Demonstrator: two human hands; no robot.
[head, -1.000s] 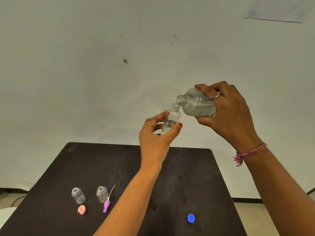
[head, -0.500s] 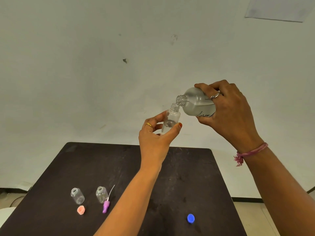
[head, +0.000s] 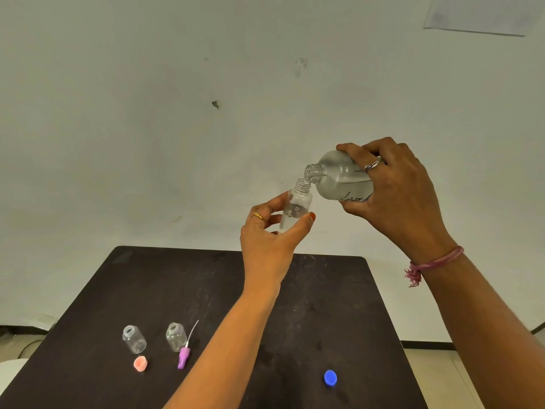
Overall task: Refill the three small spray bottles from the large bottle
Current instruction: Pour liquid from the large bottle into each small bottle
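2 hands grip bottles: left hand (head: pixel 271 240) the small bottle (head: pixel 296 205), right hand (head: pixel 395 193) the large bottle (head: pixel 339 178).

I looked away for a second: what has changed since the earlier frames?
Almost nothing. The right hand keeps the large bottle tipped over the small bottle held by the left hand. Two empty bottles and the caps stay put.

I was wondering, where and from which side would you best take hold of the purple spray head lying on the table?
Probably by its purple collar. The purple spray head lies flat on the dark table, its thin white tube pointing away toward the wall and its top toward the near edge. Come from above, pinching across the collar's sides; the tube looks too slender to grip, and a small open bottle stands just to its left.
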